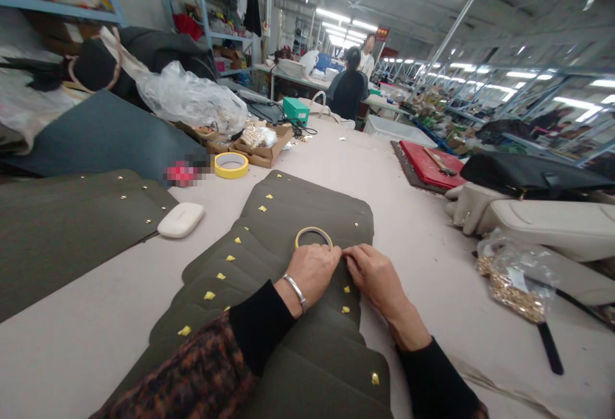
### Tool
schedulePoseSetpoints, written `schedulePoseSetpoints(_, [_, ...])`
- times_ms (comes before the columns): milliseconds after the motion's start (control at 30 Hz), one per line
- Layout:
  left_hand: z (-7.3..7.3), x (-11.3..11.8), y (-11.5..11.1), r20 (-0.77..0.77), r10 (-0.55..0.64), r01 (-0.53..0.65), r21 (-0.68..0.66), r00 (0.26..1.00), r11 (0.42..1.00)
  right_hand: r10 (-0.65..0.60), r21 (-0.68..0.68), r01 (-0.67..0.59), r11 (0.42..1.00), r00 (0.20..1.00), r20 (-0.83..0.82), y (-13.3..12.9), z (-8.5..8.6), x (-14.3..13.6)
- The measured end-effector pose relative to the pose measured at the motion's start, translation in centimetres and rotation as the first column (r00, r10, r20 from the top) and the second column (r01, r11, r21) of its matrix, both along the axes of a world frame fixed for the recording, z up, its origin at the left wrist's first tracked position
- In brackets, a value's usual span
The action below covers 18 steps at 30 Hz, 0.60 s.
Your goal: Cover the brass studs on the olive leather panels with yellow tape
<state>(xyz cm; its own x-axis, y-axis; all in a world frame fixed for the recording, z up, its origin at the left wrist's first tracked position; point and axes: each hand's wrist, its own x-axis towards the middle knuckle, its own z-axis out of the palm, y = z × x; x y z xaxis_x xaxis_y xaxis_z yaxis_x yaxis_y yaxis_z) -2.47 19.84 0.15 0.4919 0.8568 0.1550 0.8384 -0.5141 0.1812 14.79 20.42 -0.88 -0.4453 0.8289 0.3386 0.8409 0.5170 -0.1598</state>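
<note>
My left hand is closed around a thin roll of yellow tape, whose ring shows above my knuckles. Fingertip to fingertip with it, my right hand is closed in a pinch; what lies between its fingers is hidden. Both hands are over a stack of overlapping dark olive panels spread across the table. Small yellow tape pieces dot the panels along the left side, with a few more on the right. A small metal stud shows on the panel near the far right corner.
More olive panels with studs lie left, beside a white case. Behind are a wider yellow tape roll and a cardboard box. Cream bags and a bag of gold hardware lie right. A person sits farther back.
</note>
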Motion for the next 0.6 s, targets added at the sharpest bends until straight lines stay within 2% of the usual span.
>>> schedulePoseSetpoints(67, [0.0, -0.1, 0.0, 0.011, -0.001, 0.001, -0.011, 1.0, 1.0, -0.085, -0.029, 0.088, 0.996, 0.991, 0.104, 0.2, -0.1, -0.9])
schedulePoseSetpoints(167, [0.0, -0.6, 0.5, 0.047, 0.007, -0.008, 0.018, 0.999, 1.0, -0.239, -0.102, 0.258, 0.961, 0.956, 0.168, 0.8, 0.1, -2.0])
schedulePoseSetpoints(367, [0.1, -2.0, 1.9, 0.031, 0.168, -0.17, 0.085, 0.985, 0.982, -0.391, -0.211, 0.42, 0.883, 0.905, 0.165, 1.9, 1.5, -2.9])
schedulePoseSetpoints(500, [0.4, -1.8, 1.7, 0.05, 0.116, -0.119, 0.067, 0.992, 0.991, -0.36, -0.305, 0.396, 0.866, 0.918, 0.168, 0.6, 2.4, -2.4])
schedulePoseSetpoints(600, [0.4, -1.6, 1.4, 0.048, 0.07, -0.073, 0.055, 0.996, 0.996, -0.246, -0.436, 0.254, 0.864, 0.966, 0.076, -1.1, 2.3, -1.1])
